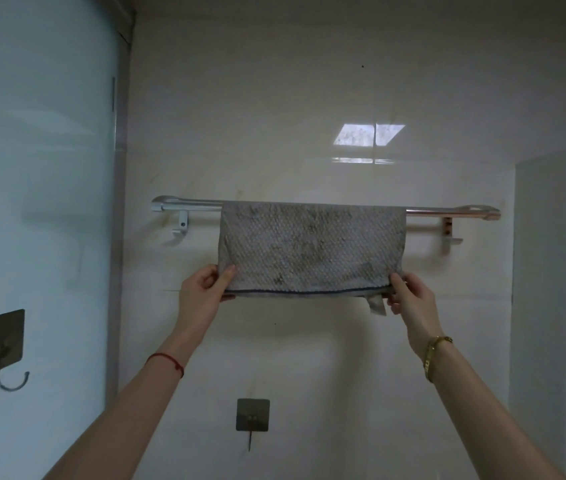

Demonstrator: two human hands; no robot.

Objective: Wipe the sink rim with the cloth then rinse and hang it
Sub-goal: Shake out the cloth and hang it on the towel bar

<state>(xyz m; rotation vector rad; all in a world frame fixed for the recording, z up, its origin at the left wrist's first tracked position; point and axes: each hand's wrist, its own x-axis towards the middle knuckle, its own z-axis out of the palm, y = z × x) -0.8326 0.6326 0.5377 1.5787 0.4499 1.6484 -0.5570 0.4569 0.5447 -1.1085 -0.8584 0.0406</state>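
The stained grey cloth (312,247) was draped over the wall-mounted towel bar (191,204), spread flat between the two brackets. Its lower left corner was pinched by the left hand (205,289), thumb in front and fingers behind, and its lower right corner was pinched in the same manner by the right hand (409,294). A loose flap (377,304) hung below the blue-stitched hem by the right hand, so the layers were judged to be unevenly matched. If the corners were pulled down too firmly, the cloth could be dragged forward off the smooth bar. If more weight were left on the front side than behind, a slow slide could be expected once both corners were let go. The rear half was hidden, so the balance could not be told.
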